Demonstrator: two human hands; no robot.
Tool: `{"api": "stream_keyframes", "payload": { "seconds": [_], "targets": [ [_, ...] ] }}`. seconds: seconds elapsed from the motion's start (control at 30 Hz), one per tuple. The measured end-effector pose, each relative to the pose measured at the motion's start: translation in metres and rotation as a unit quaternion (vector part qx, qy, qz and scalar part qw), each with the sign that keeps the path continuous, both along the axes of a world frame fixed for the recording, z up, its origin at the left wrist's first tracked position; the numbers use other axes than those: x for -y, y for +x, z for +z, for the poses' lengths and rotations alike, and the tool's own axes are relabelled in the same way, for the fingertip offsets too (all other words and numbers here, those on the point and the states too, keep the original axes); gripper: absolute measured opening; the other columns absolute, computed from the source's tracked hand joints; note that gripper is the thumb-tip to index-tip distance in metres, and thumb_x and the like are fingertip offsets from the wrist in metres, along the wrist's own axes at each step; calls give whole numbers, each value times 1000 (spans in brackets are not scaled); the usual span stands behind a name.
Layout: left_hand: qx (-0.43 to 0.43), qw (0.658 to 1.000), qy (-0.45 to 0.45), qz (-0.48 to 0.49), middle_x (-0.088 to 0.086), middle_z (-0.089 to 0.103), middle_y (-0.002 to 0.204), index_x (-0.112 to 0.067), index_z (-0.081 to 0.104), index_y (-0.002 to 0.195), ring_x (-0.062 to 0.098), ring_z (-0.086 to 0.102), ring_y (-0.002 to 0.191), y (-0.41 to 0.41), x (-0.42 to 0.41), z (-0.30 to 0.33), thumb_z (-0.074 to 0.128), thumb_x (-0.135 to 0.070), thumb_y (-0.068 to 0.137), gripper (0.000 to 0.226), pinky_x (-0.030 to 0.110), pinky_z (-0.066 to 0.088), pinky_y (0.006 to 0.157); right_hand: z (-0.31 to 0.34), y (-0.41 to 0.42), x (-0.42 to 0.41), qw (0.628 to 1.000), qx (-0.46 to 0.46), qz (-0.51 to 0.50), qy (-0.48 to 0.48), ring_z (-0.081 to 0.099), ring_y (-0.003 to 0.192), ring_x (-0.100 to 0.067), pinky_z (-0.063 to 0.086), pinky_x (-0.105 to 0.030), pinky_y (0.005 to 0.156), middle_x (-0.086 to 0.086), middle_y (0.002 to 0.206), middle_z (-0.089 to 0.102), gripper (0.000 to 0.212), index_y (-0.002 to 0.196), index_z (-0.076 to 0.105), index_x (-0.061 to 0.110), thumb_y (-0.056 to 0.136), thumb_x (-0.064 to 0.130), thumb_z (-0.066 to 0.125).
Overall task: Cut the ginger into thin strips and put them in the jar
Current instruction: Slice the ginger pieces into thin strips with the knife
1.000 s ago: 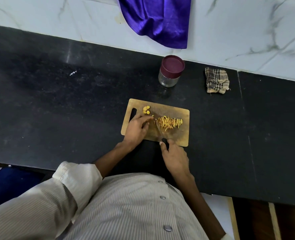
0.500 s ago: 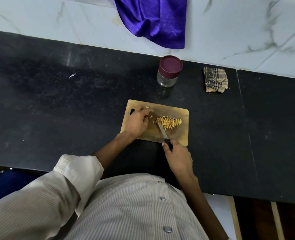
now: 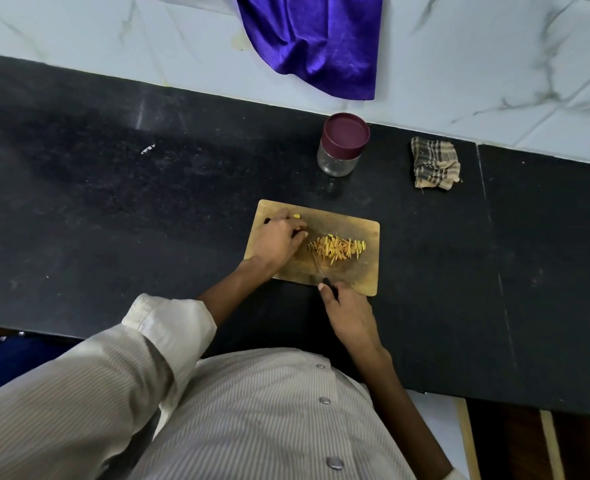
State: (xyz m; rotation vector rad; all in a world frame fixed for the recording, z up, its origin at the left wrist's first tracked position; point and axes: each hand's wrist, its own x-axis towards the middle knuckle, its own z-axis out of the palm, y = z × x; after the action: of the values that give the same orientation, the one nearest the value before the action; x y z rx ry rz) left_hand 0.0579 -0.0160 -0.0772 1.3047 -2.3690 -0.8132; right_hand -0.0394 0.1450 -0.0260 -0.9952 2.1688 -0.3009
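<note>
A wooden cutting board [image 3: 362,271] lies on the black counter. On its right half sits a heap of thin yellow ginger strips [image 3: 338,250]. My left hand [image 3: 278,242] rests on the board's left part with fingers curled over ginger pieces; one yellow bit [image 3: 297,216] shows above the fingers. My right hand [image 3: 349,317] grips the black handle of a knife [image 3: 319,270], whose blade points up to the left edge of the heap. A glass jar [image 3: 340,157] with a maroon lid on it stands behind the board.
A folded checked cloth [image 3: 435,164] lies to the right of the jar. A purple cloth [image 3: 314,43] hangs down the marble wall behind. The black counter [image 3: 113,202] stretches wide to the left and right of the board.
My left hand moved up and left over the loose ginger pieces, covering most of them. The knife blade shifted closer to the left side of the strip heap.
</note>
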Motion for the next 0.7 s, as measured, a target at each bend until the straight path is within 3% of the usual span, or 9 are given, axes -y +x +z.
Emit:
{"api": "stream_keyframes", "payload": {
  "seconds": [0.1,0.17,0.27,0.4,0.53,0.7],
  "targets": [
    [34,999,-9,-4,-1,56,122,-19,68,108,14,62,91,-4,1,3,60,-29,92,20,32,53,80,-1,-2,-4,1000,1,-3,1,61,103,-32,50,-43,85,-12,111,65,41,117,58,13,104,46,39],
    [52,999,-9,-6,-2,55,124,-18,69,106,12,61,88,-6,0,4,59,-27,93,19,22,47,73,-2,-2,-5,1000,4,-6,3,61,104,-32,50,-43,85,-12,112,65,41,118,58,13,104,47,39],
    [56,998,-14,-3,-1,55,125,-18,70,102,11,59,84,-9,-1,5,54,-25,95,19,20,40,67,-4,-3,-5,1000,8,-11,1,62,103,-31,51,-44,86,-11,111,65,41,118,59,14,103,48,39],
    [37,999,-2,7,-1,58,118,-17,70,95,13,60,82,-9,1,5,53,-22,95,18,28,51,70,-5,-2,-5,1000,6,-11,-3,62,101,-30,51,-44,85,-11,109,65,40,117,59,15,103,48,40],
    [-34,998,23,50,3,63,104,-12,66,99,15,62,84,0,1,6,53,-21,95,17,36,53,76,-6,-3,-6,1000,5,-8,-7,62,99,-29,51,-43,83,-9,107,66,40,116,59,16,103,48,39],
    [-47,995,46,79,2,66,100,-12,64,102,14,63,87,12,-12,1,56,-20,95,13,25,51,74,-8,-2,-4,1000,11,-2,-4,63,97,-29,51,-44,84,-9,105,66,39,113,60,16,103,48,39]
  ]
}}
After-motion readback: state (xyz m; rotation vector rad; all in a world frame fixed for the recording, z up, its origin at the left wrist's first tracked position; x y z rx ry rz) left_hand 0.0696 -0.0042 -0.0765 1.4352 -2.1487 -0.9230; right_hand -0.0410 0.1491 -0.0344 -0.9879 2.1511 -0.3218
